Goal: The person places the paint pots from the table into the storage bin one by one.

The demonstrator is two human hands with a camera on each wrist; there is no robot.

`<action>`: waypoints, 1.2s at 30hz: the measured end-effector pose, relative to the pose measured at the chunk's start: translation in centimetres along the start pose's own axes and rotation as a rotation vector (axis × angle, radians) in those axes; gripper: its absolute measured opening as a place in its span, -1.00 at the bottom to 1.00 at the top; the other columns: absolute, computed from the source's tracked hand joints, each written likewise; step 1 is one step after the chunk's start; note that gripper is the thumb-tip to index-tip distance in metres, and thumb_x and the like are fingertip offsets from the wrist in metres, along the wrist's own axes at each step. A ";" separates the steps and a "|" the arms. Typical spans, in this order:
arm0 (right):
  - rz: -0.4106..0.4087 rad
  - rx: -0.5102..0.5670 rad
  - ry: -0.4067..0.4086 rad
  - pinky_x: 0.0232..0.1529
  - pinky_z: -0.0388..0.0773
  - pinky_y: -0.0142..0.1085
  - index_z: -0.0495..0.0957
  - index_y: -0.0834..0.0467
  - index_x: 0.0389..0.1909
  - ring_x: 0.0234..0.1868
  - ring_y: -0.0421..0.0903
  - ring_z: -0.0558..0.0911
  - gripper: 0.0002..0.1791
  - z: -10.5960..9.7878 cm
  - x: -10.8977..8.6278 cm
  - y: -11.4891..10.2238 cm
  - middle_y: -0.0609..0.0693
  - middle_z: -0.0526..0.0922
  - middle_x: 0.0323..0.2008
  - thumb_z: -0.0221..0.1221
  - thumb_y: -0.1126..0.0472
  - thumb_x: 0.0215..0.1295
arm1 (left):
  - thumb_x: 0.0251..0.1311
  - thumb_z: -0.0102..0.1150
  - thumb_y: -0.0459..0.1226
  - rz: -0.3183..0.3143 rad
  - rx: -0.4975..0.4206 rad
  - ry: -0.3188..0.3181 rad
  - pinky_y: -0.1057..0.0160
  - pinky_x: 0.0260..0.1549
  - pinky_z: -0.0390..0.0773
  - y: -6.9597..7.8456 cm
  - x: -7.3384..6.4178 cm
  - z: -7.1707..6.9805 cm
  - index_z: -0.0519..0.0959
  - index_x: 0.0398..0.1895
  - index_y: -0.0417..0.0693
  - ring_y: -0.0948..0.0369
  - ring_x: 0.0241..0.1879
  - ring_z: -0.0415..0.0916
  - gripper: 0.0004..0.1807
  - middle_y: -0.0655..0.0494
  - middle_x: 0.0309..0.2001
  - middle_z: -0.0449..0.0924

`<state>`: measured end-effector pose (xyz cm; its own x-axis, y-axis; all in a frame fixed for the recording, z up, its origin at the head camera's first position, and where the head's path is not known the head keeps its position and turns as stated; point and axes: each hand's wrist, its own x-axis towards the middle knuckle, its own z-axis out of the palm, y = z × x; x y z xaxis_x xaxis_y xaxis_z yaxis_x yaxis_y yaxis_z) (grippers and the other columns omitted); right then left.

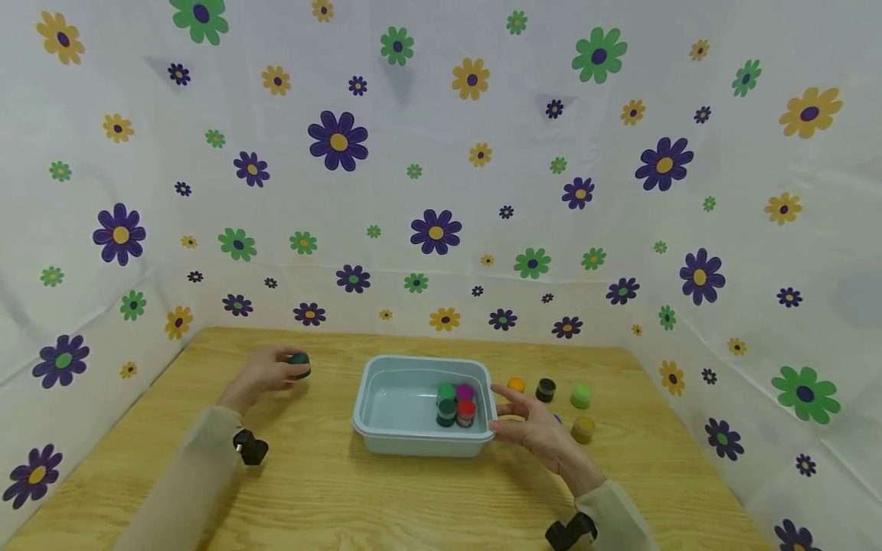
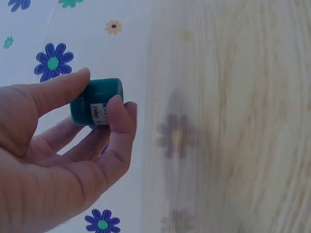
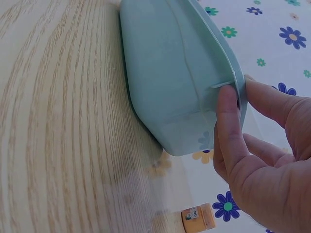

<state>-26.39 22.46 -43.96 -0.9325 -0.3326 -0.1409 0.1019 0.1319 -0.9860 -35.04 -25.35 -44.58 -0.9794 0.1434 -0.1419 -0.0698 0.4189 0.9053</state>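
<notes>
In the head view my left hand (image 1: 260,376) is at the left of the table, holding a small dark teal paint jar (image 1: 299,366). The left wrist view shows this jar (image 2: 99,99) pinched between thumb and fingers, a white label on its side. My right hand (image 1: 540,436) grips the right end of a pale blue plastic tub (image 1: 386,444). Seen from the right wrist, thumb and fingers close over the rim of the tub (image 3: 160,63). Inside the tub, toward its right end, are a green jar (image 1: 446,392), a purple jar (image 1: 465,393), a dark green jar (image 1: 445,413) and a red jar (image 1: 466,412).
Right of the tub stand an orange jar (image 1: 516,384), a black jar (image 1: 546,390), a light green jar (image 1: 581,396) and a mustard jar (image 1: 583,430). A blue jar (image 1: 557,418) is mostly hidden behind my right hand. Flower-printed sheeting (image 1: 441,184) borders the wooden table (image 1: 331,497).
</notes>
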 end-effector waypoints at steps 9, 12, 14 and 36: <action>-0.004 0.003 0.015 0.07 0.65 -0.21 0.15 0.12 0.49 -0.04 -0.07 0.60 -0.16 -0.1 0.1 0.1 0.31 0.41 0.15 0.32 0.24 0.24 | 0.30 0.19 0.02 0.099 0.040 0.134 0.20 -0.14 0.66 1.2 1.3 2.2 0.42 0.29 -0.21 0.01 -0.04 0.58 -0.36 -0.21 0.10 0.56; 0.000 0.007 0.013 0.09 0.64 -0.18 0.14 0.12 0.50 -0.04 -0.08 0.60 -0.16 -0.2 0.1 0.3 0.30 0.41 0.15 0.32 0.24 0.24 | 0.26 0.22 0.07 0.130 0.015 0.196 0.26 -0.24 0.64 1.6 1.6 3.2 0.47 0.25 -0.18 0.11 -0.16 0.61 -0.36 -0.16 0.04 0.62; -0.002 0.008 0.010 0.10 0.64 -0.17 0.13 0.13 0.50 -0.04 -0.08 0.60 -0.16 -0.2 0.1 0.4 0.31 0.41 0.15 0.31 0.25 0.24 | 0.24 0.24 0.07 0.139 -0.011 0.223 0.27 -0.27 0.63 1.8 1.6 3.9 0.49 0.23 -0.16 0.12 -0.19 0.62 -0.37 -0.15 0.02 0.63; 0.013 -0.001 0.030 0.06 0.65 -0.20 0.17 0.10 0.49 -0.06 -0.07 0.61 -0.17 0.2 0.0 0.4 0.30 0.43 0.14 0.33 0.25 0.23 | 0.15 0.34 0.06 0.350 0.043 0.285 0.24 -0.12 0.60 4.8 0.0 11.0 0.59 0.11 0.02 0.12 -0.09 0.54 -0.48 0.05 -0.06 0.65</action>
<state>-26.28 22.29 -44.39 -0.9411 -0.3025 -0.1510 0.1137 0.1375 -0.9840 -33.27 -13.50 -44.67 -0.9562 0.0326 0.2908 0.2764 0.4268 0.8610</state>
